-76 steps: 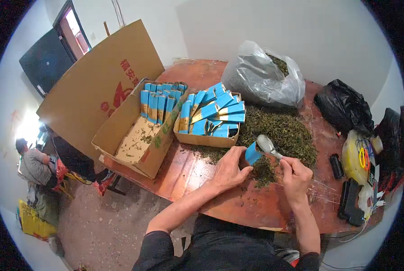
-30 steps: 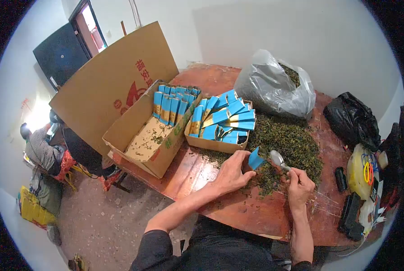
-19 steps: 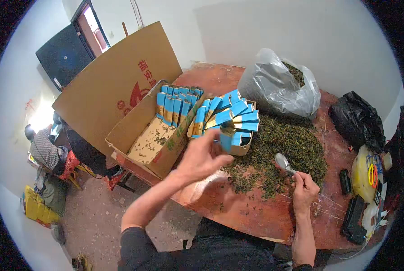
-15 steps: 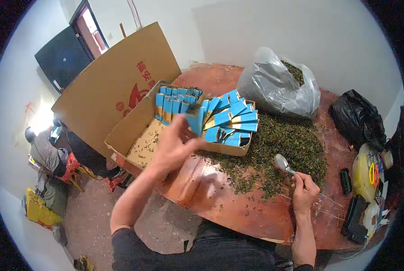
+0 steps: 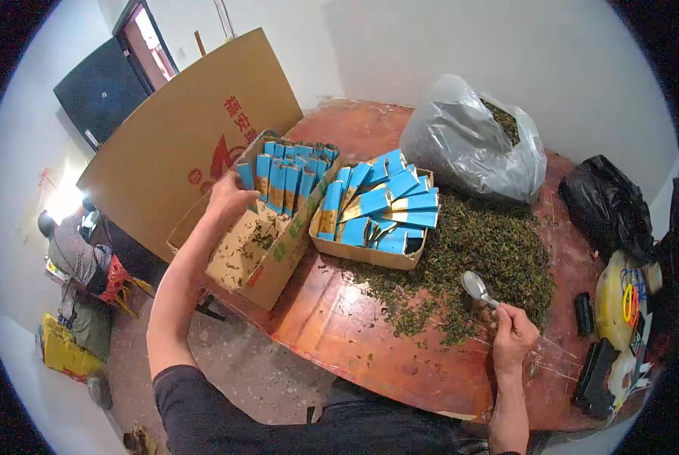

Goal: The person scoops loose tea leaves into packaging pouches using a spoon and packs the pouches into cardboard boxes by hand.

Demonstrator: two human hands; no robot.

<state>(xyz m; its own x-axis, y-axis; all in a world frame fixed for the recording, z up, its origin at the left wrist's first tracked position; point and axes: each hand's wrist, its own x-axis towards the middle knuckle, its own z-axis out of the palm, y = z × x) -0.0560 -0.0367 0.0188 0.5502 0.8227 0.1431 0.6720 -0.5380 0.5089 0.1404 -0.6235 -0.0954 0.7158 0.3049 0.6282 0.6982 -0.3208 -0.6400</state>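
My left hand (image 5: 229, 199) reaches into the long cardboard box (image 5: 279, 265), its fingers closed on a blue packet (image 5: 244, 176) at the left end of a row. Several upright blue and gold packets stand beside it in that box, with loose dried leaves on the bare box floor. My right hand (image 5: 514, 334) grips a metal spoon (image 5: 476, 287) by its handle, bowl pointing up and left over the heap of dried leaves (image 5: 498, 243). Between the hands, a smaller cardboard box (image 5: 370, 258) holds several blue packets lying slanted over one another.
A clear plastic bag (image 5: 468, 144) of leaves stands at the back of the red table (image 5: 339, 326). To the right lie a black plastic bag (image 5: 608, 201) and a black case (image 5: 595, 379). A large cardboard sheet (image 5: 180, 144) rises at left; beyond it a person (image 5: 78, 250) sits.
My left hand has moved left with a blue packet, from above the boxes' meeting edges to the row's left end. My right hand still holds the spoon in nearly the same place.
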